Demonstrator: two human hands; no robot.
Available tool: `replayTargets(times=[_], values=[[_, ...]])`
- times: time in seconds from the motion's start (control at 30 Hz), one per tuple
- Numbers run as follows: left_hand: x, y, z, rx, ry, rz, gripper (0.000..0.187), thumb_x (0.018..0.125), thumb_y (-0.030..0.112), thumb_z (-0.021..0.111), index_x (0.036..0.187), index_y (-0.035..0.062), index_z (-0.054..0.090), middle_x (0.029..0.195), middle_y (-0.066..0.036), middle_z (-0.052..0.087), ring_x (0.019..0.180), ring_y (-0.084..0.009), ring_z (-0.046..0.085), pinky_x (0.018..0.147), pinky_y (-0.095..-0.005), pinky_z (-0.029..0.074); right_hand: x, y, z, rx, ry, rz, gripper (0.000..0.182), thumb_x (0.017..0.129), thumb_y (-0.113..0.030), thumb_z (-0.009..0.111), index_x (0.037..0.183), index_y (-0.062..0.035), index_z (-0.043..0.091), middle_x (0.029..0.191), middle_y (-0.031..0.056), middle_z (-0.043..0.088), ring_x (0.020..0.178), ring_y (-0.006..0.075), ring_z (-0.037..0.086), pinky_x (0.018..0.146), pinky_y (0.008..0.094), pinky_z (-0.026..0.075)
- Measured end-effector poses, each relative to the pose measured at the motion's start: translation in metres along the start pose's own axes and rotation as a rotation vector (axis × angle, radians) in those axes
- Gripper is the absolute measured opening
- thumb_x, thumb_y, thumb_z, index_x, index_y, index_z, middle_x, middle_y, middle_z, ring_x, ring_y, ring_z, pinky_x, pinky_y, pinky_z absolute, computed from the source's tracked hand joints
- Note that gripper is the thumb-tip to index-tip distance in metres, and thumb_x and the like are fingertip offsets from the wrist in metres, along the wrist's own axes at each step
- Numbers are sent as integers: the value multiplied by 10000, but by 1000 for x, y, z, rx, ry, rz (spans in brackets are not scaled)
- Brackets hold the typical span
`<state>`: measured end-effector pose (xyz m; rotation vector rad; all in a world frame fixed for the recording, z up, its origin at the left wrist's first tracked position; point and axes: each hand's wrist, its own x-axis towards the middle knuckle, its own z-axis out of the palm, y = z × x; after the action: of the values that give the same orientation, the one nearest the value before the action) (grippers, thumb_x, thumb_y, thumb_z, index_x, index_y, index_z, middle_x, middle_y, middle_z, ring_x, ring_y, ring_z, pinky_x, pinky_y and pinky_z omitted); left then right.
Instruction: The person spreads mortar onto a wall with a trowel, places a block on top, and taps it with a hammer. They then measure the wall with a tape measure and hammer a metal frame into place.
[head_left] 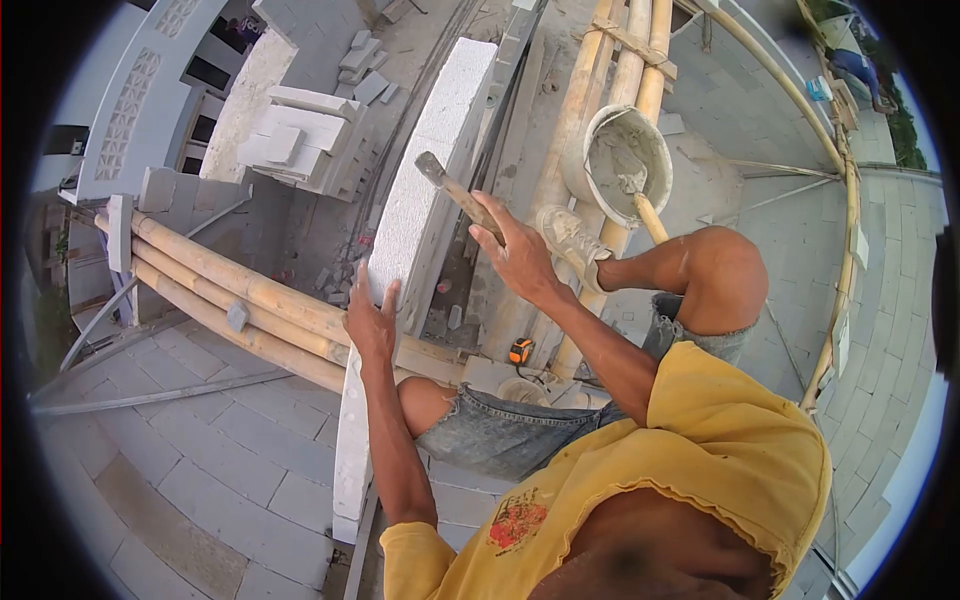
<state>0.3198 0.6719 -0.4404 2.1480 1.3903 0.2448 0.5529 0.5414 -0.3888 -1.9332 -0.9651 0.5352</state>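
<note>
My right hand (522, 258) is closed around the wooden handle of a hammer (462, 196). The hammer's grey metal head is raised over the long row of white lightweight blocks (425, 165). My left hand (372, 320) rests on the blocks farther down the row, its fingers spread along the top and edge. A bucket of grey mortar (598, 180) stands to the right of my right hand, with a wooden-handled tool (650, 215) standing in it. An orange and black tape measure (521, 351) lies below my hands, near my knee.
Bamboo poles (240, 285) cross at the left, and more poles (572, 130) run under the bucket. Stacked white blocks (300, 140) stand on the floor below. Block walls surround the drop. Another person (855, 70) is bent over at the far upper right.
</note>
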Motion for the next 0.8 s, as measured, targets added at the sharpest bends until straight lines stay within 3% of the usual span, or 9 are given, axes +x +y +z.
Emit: replayTargets(times=[0.07, 0.13, 0.27, 0.37, 0.47, 0.67, 0.8], values=[[4, -1, -1, 26, -61, -11, 682, 934, 471, 665, 1478, 112, 467, 1317, -203, 626, 1201, -385, 600, 980, -562, 422, 1, -23, 3, -8, -14, -130, 531, 1020, -289, 594, 1503, -149, 422, 1035, 225, 686, 888, 419, 691, 788, 483, 526], [3, 3, -3, 21, -55, 8, 664, 931, 415, 683, 1476, 103, 467, 1277, -236, 627, 1176, -408, 609, 969, -502, 466, -4, -51, 3, -25, -51, -146, 526, 1015, -276, 602, 1498, -153, 433, 1011, 217, 686, 857, 426, 686, 767, 500, 520], [3, 1, -6, 49, -41, 38, 637, 932, 383, 692, 1459, 93, 481, 1244, -242, 636, 1137, -416, 624, 942, -472, 494, 3, -19, 13, -311, -265, 100, 563, 965, -184, 676, 1485, -147, 464, 1014, 204, 697, 843, 386, 692, 695, 439, 546], [4, -5, -1, 78, -2, 68, 627, 935, 389, 689, 1446, 87, 490, 1233, -236, 638, 1112, -416, 631, 923, -473, 500, 5, -33, 4, -177, -107, -91, 585, 969, -187, 670, 1507, -178, 442, 1003, 224, 698, 890, 388, 700, 690, 451, 549], [2, 7, -10, 30, -38, 45, 631, 933, 390, 691, 1445, 81, 489, 1232, -234, 636, 1111, -412, 629, 926, -474, 499, 8, -67, 4, -67, 139, -336, 578, 995, -265, 611, 1533, -221, 403, 880, 182, 701, 748, 358, 700, 619, 472, 548], [9, -9, 3, 51, -6, 47, 671, 906, 486, 687, 1458, 156, 496, 1297, -163, 633, 1159, -374, 620, 936, -561, 463, 10, 2, 13, -394, -305, 93, 621, 1002, -294, 601, 1562, -265, 334, 877, 167, 700, 675, 381, 683, 620, 494, 537], [2, -7, 2, 38, 2, 36, 676, 900, 500, 688, 1452, 156, 504, 1288, -173, 638, 1151, -385, 625, 926, -543, 482, 21, -13, 1, -352, -342, 151, 585, 1016, -297, 573, 1553, -252, 347, 958, 192, 702, 807, 407, 687, 719, 511, 536]])
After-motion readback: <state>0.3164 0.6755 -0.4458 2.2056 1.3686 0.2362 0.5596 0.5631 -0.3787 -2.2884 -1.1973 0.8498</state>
